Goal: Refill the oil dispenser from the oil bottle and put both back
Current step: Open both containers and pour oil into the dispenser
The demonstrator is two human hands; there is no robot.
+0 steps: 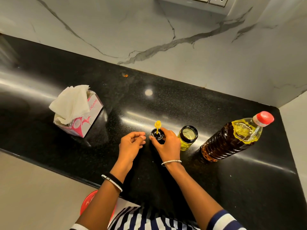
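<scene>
Nearest the striped sleeves, the left hand [131, 143] hovers with loosely curled fingers and holds nothing, its fingertips just beside the black round cap with a yellow plastic spout [157, 134]. The right hand [167, 145] grips that cap by its rim, spout up; whether it rests on the black polished stone counter [116, 97] cannot be told. Just right of that hand stands the small clear glass oil dispenser [187, 136], uncapped and partly full of yellow oil. It is likely fragile and slick, so it is best held round the body. Farther right stands the tall ribbed plastic oil bottle [230, 138], its red cap on. It is probably heavy and slightly squashy, which suits a mid-body grip. A pink tissue box [79, 113] sits well apart on the left.
</scene>
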